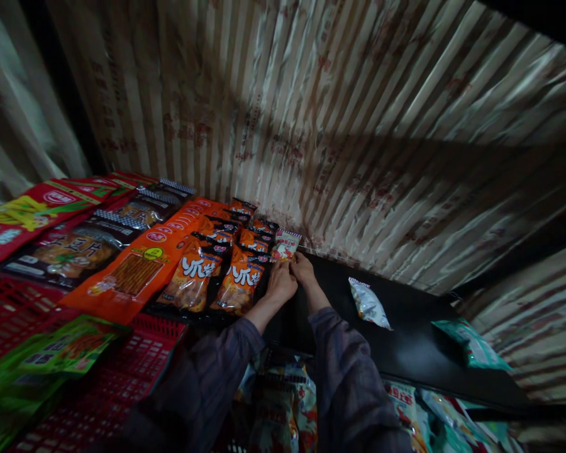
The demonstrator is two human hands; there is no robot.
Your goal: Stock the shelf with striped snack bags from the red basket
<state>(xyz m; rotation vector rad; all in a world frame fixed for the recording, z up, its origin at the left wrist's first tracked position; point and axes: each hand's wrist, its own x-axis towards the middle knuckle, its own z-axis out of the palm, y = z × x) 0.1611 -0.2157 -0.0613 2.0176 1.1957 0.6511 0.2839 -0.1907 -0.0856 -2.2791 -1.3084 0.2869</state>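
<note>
At the back of the black shelf (pixel 327 283), a small white snack bag with red print (pixel 285 244) stands against the striped wall covering. My left hand (pixel 283 284) has its fingers closed on the bag's lower edge. Close beside it, my right hand (pixel 304 269) pinches the lower right corner of the same bag. Some fingertips are hidden behind the hands. Just left of my left hand lie rows of orange and black snack bags (pixel 239 280), stacked toward the wall.
Farther left are long orange stick-snack packs (pixel 144 270), black packs (pixel 68 251) and red packs (pixel 42 204). A green pack (pixel 66 352) rests on a red basket (pixel 117 371). To the right lie a white bag (pixel 368 303) and a teal bag (pixel 474 343). More bags (pixel 283 409) fill the space below.
</note>
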